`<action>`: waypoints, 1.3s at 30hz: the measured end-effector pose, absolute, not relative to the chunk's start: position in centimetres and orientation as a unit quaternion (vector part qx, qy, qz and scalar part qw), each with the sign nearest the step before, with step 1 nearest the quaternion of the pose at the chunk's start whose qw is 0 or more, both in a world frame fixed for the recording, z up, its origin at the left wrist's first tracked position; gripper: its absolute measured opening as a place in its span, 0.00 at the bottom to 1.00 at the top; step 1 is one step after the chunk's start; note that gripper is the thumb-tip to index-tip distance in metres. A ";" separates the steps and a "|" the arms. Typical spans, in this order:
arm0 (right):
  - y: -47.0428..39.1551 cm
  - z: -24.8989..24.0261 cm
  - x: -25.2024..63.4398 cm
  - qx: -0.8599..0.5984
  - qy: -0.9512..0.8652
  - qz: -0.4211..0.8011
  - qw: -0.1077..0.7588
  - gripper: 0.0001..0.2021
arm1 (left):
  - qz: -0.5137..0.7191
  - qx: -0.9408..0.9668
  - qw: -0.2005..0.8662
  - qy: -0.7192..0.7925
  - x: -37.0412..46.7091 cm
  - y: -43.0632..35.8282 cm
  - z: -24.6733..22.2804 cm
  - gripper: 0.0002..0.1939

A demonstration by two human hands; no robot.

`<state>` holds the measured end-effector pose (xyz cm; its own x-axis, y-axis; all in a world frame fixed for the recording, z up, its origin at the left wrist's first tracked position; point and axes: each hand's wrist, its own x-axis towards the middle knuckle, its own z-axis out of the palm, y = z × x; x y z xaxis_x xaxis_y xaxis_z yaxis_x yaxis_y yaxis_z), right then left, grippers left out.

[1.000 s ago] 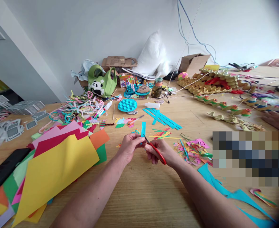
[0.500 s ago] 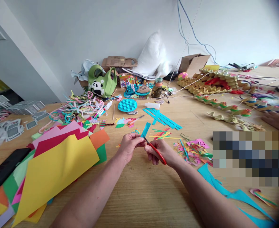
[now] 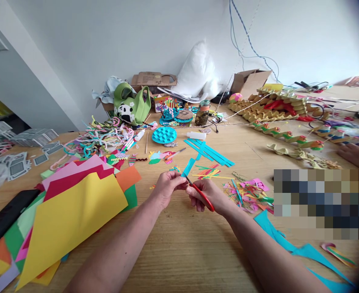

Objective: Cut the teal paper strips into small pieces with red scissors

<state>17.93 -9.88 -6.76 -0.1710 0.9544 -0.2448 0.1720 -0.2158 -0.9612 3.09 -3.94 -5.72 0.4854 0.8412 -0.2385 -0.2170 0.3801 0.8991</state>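
Note:
Between the fingertips of my left hand (image 3: pixel 168 186) is a short blue paper strip (image 3: pixel 188 166), its free end pointing away from me. My right hand (image 3: pixel 208 194) grips a pair of red-handled scissors (image 3: pixel 204 197), fingers closed round the handles. Their dark blades reach the strip's near end, close to my left fingertips; whether they cut through it I cannot tell. Just beyond lie longer blue paper strips (image 3: pixel 217 154), some crossing. Thin coloured paper slivers (image 3: pixel 208 172) are scattered in front of my hands.
Coloured paper sheets (image 3: pixel 78 219) and a black phone (image 3: pixel 10 215) lie at left. Paper scraps (image 3: pixel 249 195) and curved blue offcuts (image 3: pixel 277 236) are by my right arm. A woven blue disc (image 3: pixel 164 135), glue stick (image 3: pixel 196 135) and egg cartons (image 3: pixel 265 103) stand farther back. Another person's hand (image 3: pixel 358 154) rests at right.
The blue strip's far end has tilted slightly down and to the right. Both hands and the scissors stay in nearly the same place.

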 end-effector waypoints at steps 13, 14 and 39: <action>-9.8 -6.9 17.9 -0.535 -0.518 0.568 0.351 0.25 | 0.349 0.442 0.743 0.362 3.0 -3.9 -5.7 0.09; -9.8 -7.0 18.0 -0.535 -0.518 0.567 0.351 0.25 | 0.349 0.443 0.743 0.361 3.0 -3.9 -5.7 0.09; -9.9 -7.2 18.0 -0.515 -0.495 0.598 0.363 0.24 | 0.357 0.429 0.744 0.366 3.0 -3.8 -5.7 0.07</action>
